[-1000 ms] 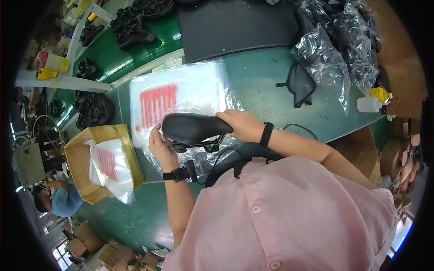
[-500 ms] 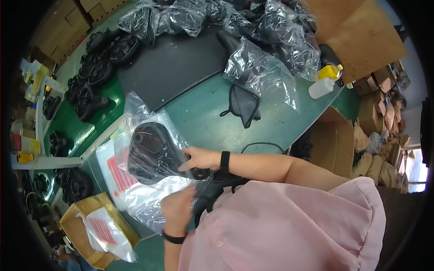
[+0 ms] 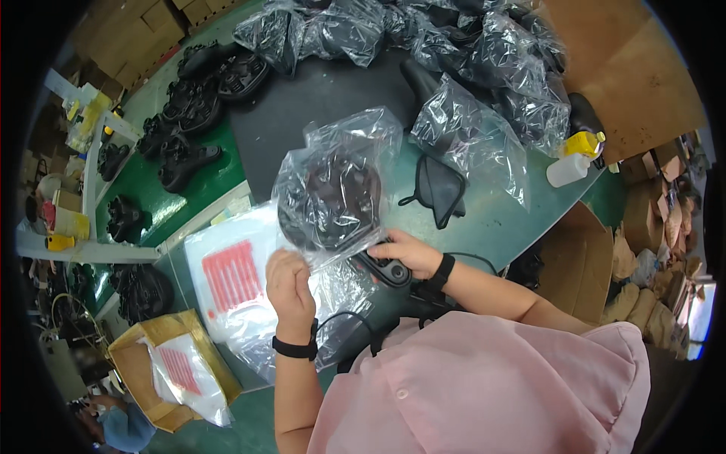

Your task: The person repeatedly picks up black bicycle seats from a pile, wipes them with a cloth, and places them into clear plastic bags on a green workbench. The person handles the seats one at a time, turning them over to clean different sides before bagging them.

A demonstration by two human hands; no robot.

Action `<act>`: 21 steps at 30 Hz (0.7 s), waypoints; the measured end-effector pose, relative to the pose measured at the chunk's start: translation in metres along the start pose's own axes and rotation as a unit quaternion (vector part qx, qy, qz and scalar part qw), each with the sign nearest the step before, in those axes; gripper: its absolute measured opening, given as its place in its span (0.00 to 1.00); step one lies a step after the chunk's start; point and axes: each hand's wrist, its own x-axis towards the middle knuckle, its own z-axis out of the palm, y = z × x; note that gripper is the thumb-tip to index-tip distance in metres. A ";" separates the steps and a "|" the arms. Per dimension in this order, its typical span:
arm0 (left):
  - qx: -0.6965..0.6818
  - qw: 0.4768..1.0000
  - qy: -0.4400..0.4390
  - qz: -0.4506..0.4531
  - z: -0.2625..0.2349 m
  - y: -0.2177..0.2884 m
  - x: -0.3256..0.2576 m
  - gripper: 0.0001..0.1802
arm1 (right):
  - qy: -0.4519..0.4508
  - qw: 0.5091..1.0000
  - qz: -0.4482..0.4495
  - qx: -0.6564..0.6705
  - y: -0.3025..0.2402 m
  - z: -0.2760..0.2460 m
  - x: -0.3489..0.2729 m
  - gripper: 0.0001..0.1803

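Hands meet at the clear plastic bag, which we hold above the green bench. Our left hand pinches the bag's near edge in a closed grip; our right hand clasps the narrow end of the black saddle, mostly inside it. A stack of flat bags lies just left.
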 end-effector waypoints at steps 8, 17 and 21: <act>0.142 0.988 0.048 0.034 -0.020 -0.011 0.027 0.06 | -0.036 0.999 -0.005 0.029 -0.010 -0.013 -0.022 0.23; -0.021 0.997 -0.074 0.005 0.011 -0.016 0.016 0.12 | 0.018 0.992 -0.073 -0.097 -0.012 -0.031 -0.020 0.25; -0.078 0.935 -0.173 -0.301 0.048 -0.007 -0.015 0.12 | 0.094 0.960 -0.189 -0.186 -0.014 -0.029 -0.012 0.28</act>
